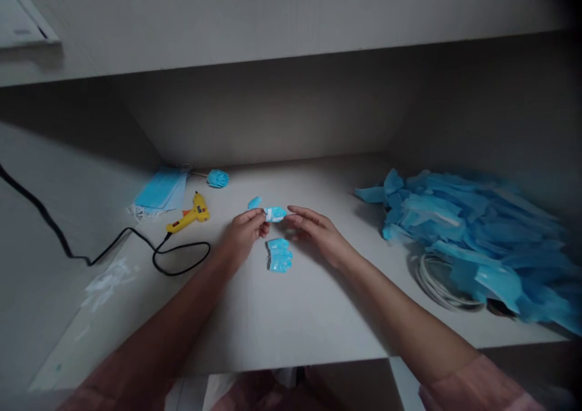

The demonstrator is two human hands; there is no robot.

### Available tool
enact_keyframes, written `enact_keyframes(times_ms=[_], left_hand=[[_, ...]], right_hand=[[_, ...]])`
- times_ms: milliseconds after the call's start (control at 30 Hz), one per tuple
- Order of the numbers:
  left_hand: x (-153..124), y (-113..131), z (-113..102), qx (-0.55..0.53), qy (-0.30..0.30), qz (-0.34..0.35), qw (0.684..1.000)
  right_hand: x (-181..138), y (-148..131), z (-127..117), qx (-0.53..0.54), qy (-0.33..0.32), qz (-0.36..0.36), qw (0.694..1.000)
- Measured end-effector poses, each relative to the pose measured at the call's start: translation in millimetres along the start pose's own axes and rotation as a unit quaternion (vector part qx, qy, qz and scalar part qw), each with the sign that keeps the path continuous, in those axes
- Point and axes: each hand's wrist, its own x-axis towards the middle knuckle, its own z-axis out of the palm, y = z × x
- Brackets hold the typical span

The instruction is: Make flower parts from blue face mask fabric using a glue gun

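Both hands meet over the middle of a pale shelf surface [273,320]. My left hand [243,234] and my right hand [313,229] together pinch a small light-blue fabric piece [275,213] held just above the surface. The fingers of both hands are closed on its two ends. A small stack of cut blue fabric pieces [279,255] lies between my wrists, below the held piece. Another tiny blue scrap [254,202] lies just beyond my left fingers.
A yellow glue gun [191,213] with a black cord [177,259] lies at the left. Behind it sit a stack of blue face masks [161,191] and a rolled blue fabric rose [217,178]. A large heap of blue mask scraps [477,241] covers the right, over a coiled white cable [436,284].
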Motion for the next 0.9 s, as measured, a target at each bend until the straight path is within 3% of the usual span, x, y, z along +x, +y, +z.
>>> enact_keyframes(times_ms=[100,267,500,900], left_hand=[[-10,-3,4,-0.069,-0.028,-0.037,0.997],[-14,-7,8,-0.025,-0.047,-0.040,0.998],[-16,-4,11,0.103,-0.016,0.036,0.994],[-17,3,12,0.079,-0.006,0.031,0.996]], right_hand=[[-2,-2,3,0.035,-0.052,0.034,0.997],[-1,-1,4,-0.034,-0.047,0.007,0.998],[-3,-4,5,-0.078,-0.025,-0.011,0.997],[-6,-10,4,-0.055,-0.066,0.004,0.996]])
